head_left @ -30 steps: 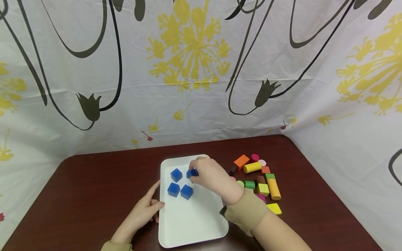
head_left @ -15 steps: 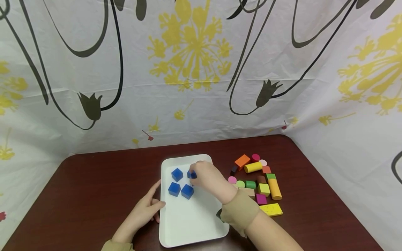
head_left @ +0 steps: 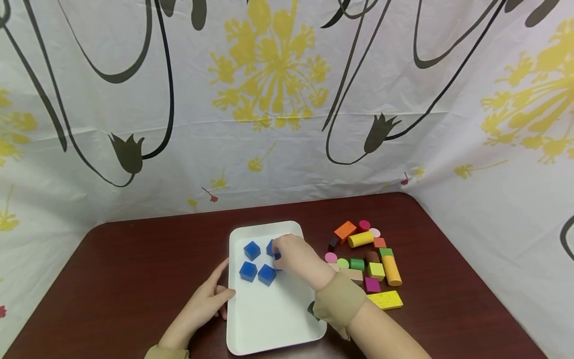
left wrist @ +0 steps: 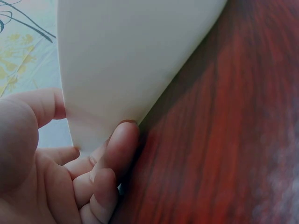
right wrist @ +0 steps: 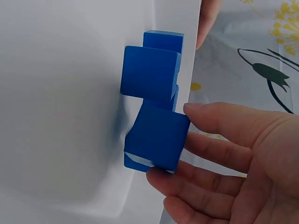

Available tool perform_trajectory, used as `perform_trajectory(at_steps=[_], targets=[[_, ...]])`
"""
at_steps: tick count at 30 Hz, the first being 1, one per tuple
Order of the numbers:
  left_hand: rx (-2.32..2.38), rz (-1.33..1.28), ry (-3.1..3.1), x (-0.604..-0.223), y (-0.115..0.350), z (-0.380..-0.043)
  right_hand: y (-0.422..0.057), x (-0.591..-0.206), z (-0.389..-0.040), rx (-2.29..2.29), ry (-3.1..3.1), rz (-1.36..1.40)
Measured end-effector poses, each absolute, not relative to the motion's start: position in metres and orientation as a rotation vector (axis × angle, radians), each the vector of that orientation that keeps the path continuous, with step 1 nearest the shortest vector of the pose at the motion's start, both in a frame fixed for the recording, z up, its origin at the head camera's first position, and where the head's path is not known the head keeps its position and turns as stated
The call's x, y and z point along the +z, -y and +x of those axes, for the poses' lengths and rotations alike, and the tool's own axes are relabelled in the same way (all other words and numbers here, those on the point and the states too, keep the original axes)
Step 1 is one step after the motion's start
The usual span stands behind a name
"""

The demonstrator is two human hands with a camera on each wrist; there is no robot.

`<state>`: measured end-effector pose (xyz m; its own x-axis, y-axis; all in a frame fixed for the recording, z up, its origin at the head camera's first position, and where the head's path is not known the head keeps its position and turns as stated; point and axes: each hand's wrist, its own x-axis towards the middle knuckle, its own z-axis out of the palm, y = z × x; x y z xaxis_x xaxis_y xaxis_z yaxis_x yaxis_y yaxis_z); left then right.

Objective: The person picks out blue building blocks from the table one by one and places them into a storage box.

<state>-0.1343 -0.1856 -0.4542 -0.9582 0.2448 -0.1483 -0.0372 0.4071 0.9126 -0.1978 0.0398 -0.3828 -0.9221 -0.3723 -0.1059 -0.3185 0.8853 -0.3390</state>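
My right hand point(head_left: 298, 259) pinches a blue cube point(right wrist: 157, 133) between thumb and fingertips, low over the far part of the white tray point(head_left: 278, 319). In the right wrist view, this cube overlaps another blue cube point(right wrist: 135, 163) behind it. On the tray stand more blue cubes: one farther back point(head_left: 252, 250), one front left point(head_left: 248, 271), and a cube beside that point(head_left: 266, 274). My left hand point(head_left: 204, 301) holds the tray's left side, thumb over the rim and fingers along the outer wall point(left wrist: 107, 84).
Right of the tray lie several coloured wooden blocks, among them an orange block point(head_left: 345, 232), a yellow cylinder point(head_left: 360, 239), a green cylinder point(head_left: 357, 264) and a long yellow block point(head_left: 386, 300). All stand on a dark red-brown table point(head_left: 148, 259), with a patterned curtain point(head_left: 287, 164) behind.
My right hand has come slightly toward the near side of the tray with the blue cube, baring more of the cube behind it. The left hand stays on the tray's side.
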Motion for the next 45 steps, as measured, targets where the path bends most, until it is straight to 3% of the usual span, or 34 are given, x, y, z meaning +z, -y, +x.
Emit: perform_trajectory(at_steps=[9, 45], targets=[[1.574, 0.167, -2.404, -0.454, 0.186, -0.133, -0.036, -0.389, -0.200, -0.441, -2.821, -0.432], [1.567, 0.169, -2.404, -0.453, 0.186, -0.134, -0.039, -0.390, -0.198, -0.456, -2.819, -0.454]])
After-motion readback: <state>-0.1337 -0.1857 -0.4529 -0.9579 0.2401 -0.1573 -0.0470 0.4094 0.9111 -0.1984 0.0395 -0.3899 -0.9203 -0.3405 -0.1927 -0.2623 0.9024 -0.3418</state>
